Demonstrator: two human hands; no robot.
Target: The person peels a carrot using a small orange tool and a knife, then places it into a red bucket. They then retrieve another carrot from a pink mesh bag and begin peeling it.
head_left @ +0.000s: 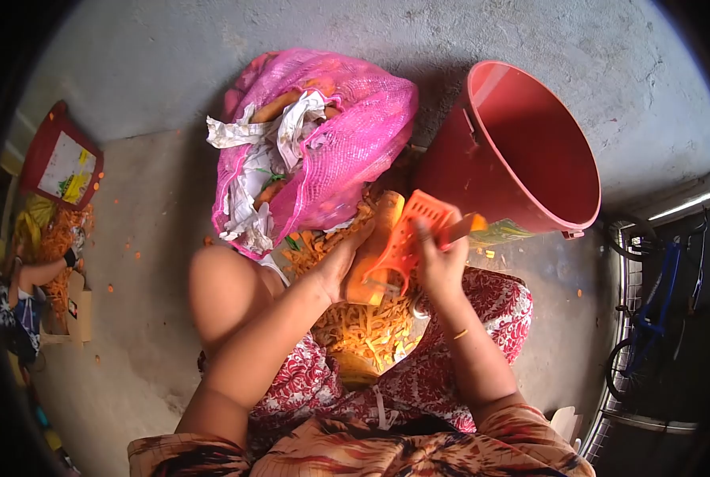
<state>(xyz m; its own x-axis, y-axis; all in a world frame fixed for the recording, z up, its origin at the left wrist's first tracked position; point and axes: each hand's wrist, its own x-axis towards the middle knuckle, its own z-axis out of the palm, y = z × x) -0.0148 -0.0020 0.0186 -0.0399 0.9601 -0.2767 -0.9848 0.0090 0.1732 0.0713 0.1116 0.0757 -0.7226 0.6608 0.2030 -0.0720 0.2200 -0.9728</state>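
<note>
My left hand is wrapped round a thick, partly peeled orange vegetable, held tilted over my lap. The fingers of my right hand are closed on an orange plastic peeler with a slotted top. Its lower end lies against the vegetable. A knife-like piece with an orange tip sticks out at the right of my right hand; how it is held is unclear. Below both hands, a heap of orange peelings lies between my legs.
A pink mesh sack with paper and orange vegetables stands ahead, beside a large red bucket. At far left, another person's arm is near peelings and a red container. A blue bicycle stands at the right.
</note>
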